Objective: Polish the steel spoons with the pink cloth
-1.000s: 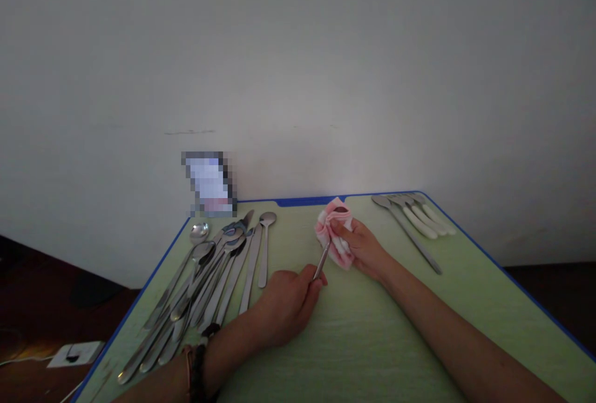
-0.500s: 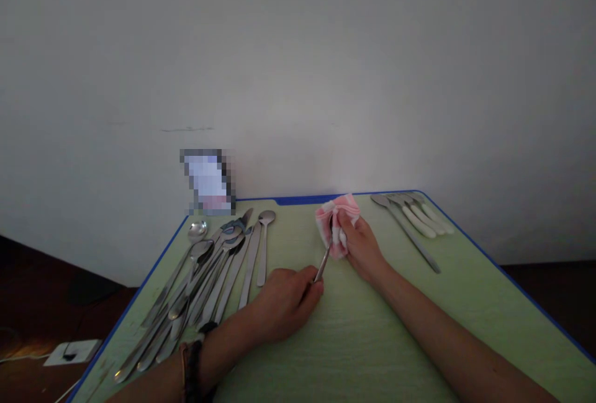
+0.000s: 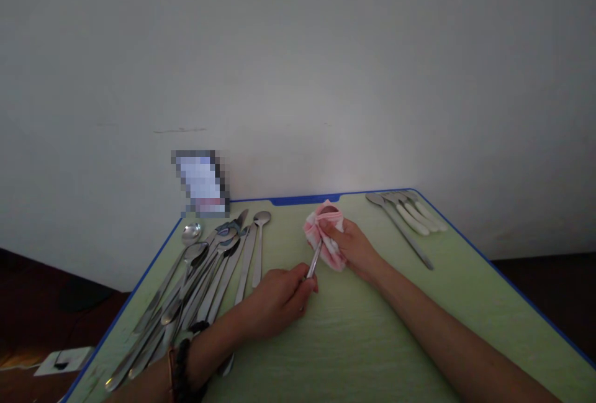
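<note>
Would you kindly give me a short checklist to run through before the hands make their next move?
1. Left hand gripping the spoon by its handle: ok.
2. Right hand holding the pink-and-white cloth against the spoon's upper part: ok.
3. Spoon's bowl fully visible for inspection: not ok, the cloth covers part of it.
4. Spoon dry: cannot tell.
5. Left-side cutlery lying without overlaps: not ok.
6. White-handled cutlery apart from both hands: ok.

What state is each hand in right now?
Left hand: closed, holding a spoon by its handle.
Right hand: closed, holding a pink-and-white cloth against the spoon.
</note>
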`<state>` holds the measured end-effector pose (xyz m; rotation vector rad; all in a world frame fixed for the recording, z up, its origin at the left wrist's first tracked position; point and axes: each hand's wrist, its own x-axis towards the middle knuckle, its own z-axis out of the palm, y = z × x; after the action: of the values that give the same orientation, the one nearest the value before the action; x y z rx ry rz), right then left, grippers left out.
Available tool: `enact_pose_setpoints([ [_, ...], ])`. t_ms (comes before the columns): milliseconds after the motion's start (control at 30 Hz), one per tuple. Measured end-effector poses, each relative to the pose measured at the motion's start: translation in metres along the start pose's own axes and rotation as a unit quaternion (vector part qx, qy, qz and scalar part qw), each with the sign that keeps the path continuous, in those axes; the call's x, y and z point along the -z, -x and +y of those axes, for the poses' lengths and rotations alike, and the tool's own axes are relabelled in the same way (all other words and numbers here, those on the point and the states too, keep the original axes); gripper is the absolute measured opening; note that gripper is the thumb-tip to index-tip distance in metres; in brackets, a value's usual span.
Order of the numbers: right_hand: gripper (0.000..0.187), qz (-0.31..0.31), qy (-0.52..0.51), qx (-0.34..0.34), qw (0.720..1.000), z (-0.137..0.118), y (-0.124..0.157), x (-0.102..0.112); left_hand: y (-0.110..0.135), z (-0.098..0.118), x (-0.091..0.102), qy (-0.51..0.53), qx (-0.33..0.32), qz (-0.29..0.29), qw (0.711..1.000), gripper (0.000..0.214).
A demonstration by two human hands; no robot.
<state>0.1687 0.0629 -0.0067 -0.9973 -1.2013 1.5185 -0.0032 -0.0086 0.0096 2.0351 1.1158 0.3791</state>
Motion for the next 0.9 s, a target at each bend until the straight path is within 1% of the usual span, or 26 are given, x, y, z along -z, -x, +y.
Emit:
enact_pose_setpoints([
  [167,0.031,0.001,-0.020,-0.021,1.000,0.002,0.001,-0.004,-0.001,-0.001,-0.004,-0.035,0.018,0.020,0.999,0.022],
  [300,0.031,0.032,-0.038,-0.005,0.999,0.005,0.000,-0.006,-0.003,-0.003,-0.004,-0.062,0.018,0.013,0.998,0.022],
  [500,0.031,0.101,-0.056,0.044,0.992,0.008,-0.001,-0.007,-0.001,-0.003,0.003,-0.088,-0.028,-0.026,0.995,0.023],
  [633,0.039,0.143,-0.025,0.081,0.986,0.009,-0.001,-0.005,0.002,0.000,0.008,-0.113,-0.076,-0.054,0.989,0.020],
  [733,0.044,0.170,0.005,0.099,0.980,0.009,0.001,-0.005,0.002,0.000,0.010,-0.116,-0.089,-0.072,0.987,0.018],
  [800,0.045,0.177,0.001,0.091,0.980,0.008,0.002,-0.008,0.002,0.000,0.009,-0.113,-0.089,-0.069,0.987,0.018],
  [900,0.045,0.153,-0.054,0.036,0.986,0.008,0.008,-0.018,0.001,-0.001,0.006,-0.100,-0.081,-0.046,0.991,0.019],
])
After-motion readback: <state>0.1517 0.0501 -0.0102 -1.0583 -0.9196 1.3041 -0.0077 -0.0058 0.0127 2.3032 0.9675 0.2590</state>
